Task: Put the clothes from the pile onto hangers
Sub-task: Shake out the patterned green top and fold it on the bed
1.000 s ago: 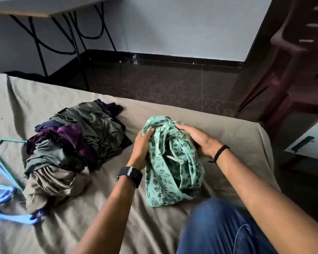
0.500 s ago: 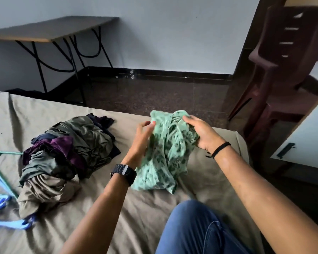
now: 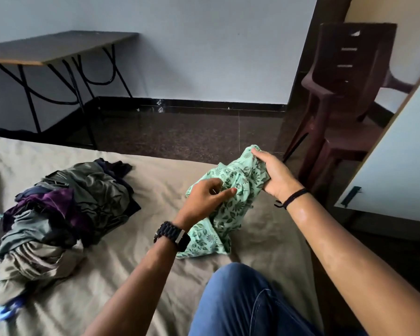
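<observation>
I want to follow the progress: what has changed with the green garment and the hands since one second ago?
The green leaf-print garment has been lifted off the bedsheet and carried up and to the right; only its lower end may still touch the sheet. The right hand still grips its top. The left hand has shifted from the garment's side to its front, fingers bunching the cloth. The clothes pile has stayed as it was.

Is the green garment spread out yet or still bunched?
Still bunched. The green garment hangs crumpled in folds between the left hand and right hand, its lower end resting on the bed.
</observation>
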